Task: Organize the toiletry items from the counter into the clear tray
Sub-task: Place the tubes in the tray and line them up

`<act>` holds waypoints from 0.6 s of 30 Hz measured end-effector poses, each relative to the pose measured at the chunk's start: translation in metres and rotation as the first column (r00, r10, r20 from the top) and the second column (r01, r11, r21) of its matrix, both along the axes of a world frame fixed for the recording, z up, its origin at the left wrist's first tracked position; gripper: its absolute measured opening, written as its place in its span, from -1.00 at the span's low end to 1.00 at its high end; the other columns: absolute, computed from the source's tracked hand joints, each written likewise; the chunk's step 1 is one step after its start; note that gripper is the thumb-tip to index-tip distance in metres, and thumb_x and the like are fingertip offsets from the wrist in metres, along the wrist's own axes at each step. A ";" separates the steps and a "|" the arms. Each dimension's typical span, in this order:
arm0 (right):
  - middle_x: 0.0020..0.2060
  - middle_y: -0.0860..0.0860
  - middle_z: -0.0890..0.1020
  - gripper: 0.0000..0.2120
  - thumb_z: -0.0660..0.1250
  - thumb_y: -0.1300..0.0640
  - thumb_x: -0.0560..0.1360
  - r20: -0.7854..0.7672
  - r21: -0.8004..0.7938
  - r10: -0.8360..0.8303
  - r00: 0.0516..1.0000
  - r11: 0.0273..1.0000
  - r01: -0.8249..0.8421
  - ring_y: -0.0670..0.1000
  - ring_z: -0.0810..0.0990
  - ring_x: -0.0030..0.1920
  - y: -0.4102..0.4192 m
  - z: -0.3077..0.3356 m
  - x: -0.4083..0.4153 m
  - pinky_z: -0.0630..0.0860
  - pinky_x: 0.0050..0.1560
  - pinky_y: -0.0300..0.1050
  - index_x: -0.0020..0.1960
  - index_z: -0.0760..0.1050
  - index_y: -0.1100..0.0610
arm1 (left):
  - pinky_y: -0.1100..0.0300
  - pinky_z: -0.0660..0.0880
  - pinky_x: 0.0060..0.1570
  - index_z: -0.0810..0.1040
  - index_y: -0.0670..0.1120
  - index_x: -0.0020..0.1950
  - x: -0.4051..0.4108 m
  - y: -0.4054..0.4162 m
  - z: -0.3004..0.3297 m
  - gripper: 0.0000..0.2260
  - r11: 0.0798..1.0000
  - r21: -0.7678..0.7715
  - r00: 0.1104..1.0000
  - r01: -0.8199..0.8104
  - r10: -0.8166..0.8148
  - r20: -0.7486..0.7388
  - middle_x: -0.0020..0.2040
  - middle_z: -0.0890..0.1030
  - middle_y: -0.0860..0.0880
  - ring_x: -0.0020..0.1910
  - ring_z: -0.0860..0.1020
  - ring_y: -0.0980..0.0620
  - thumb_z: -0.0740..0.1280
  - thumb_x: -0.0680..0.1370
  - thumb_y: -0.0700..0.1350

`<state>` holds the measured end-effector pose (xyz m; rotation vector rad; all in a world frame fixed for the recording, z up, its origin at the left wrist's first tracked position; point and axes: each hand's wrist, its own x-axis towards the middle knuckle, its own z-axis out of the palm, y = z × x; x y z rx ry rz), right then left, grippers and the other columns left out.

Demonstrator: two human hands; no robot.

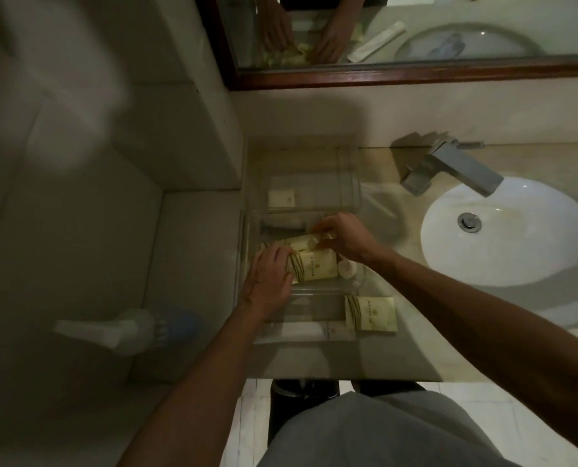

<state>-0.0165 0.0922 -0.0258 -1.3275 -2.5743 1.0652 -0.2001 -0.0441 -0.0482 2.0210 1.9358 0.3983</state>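
Note:
A clear tray [357, 281] sits on the counter left of the sink. Inside it lie yellow toiletry tubes and packets. My left hand [267, 281] presses on the striped end of a yellow tube [317, 269] in the tray. My right hand [346, 235] pinches the cap end of another yellow tube [301, 242] further back in the tray. A round cream cap [347, 267] lies beside the tubes. On the counter in front of the tray rest a yellow packet [371, 313] and a white tube [309, 332].
A second clear container [355, 183] behind the tray holds a small cream box [282, 198]. The white sink [506, 230] and grey tap [456, 168] are to the right. A soap dispenser [129, 328] hangs on the tiled wall at left. A mirror [415, 28] is above.

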 end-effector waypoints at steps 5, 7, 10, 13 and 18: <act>0.08 -0.01 0.66 -0.70 0.51 0.19 0.43 -0.001 0.048 -0.023 1.000 0.999 0.023 -0.04 0.61 0.09 -0.007 -0.002 0.001 0.48 0.06 -0.22 0.15 0.61 0.07 | 0.06 0.38 0.21 0.41 -0.07 0.20 0.003 0.000 0.000 -0.62 1.000 0.005 1.000 0.027 -0.027 -0.013 0.11 0.48 -0.04 0.10 0.45 -0.03 0.37 0.40 -0.14; 0.10 0.00 0.65 -0.71 0.50 0.20 0.44 -0.006 0.095 -0.018 1.000 0.995 0.018 -0.02 0.58 0.12 -0.010 -0.004 0.000 0.47 0.11 -0.19 0.15 0.61 0.08 | 0.07 0.38 0.19 0.43 -0.07 0.18 0.004 -0.001 0.000 -0.63 0.999 0.018 1.000 0.030 -0.030 -0.001 0.10 0.49 -0.05 0.09 0.45 -0.04 0.37 0.40 -0.17; 0.08 0.00 0.65 -0.76 0.46 0.18 0.48 -0.054 0.120 -0.028 0.998 0.992 0.035 -0.02 0.58 0.11 -0.011 -0.006 0.000 0.54 0.15 -0.08 0.13 0.60 0.06 | 0.06 0.39 0.17 0.42 -0.07 0.18 0.002 -0.003 -0.001 -0.64 0.999 0.023 0.999 0.047 -0.047 0.014 0.10 0.48 -0.05 0.08 0.46 -0.04 0.33 0.40 -0.21; 0.05 -0.01 0.65 -0.81 0.41 0.18 0.51 -0.065 0.112 -0.026 0.998 0.993 0.033 -0.06 0.60 0.06 -0.008 -0.006 -0.002 0.54 0.12 -0.14 0.12 0.61 0.06 | 0.03 0.40 0.17 0.44 -0.08 0.16 0.003 -0.005 0.001 -0.64 0.997 0.010 0.997 0.070 -0.070 0.019 0.09 0.49 -0.07 0.08 0.47 -0.07 0.27 0.36 -0.21; 0.04 -0.03 0.64 -0.84 0.39 0.15 0.53 -0.043 0.099 0.043 0.998 0.994 -0.038 -0.07 0.60 0.05 -0.001 -0.010 -0.008 0.58 0.13 -0.04 0.10 0.59 0.04 | 0.04 0.40 0.12 0.47 -0.10 0.09 0.003 -0.009 0.005 -0.65 0.997 0.051 0.998 0.053 -0.055 0.040 0.04 0.50 -0.10 0.04 0.46 -0.10 0.30 0.32 -0.27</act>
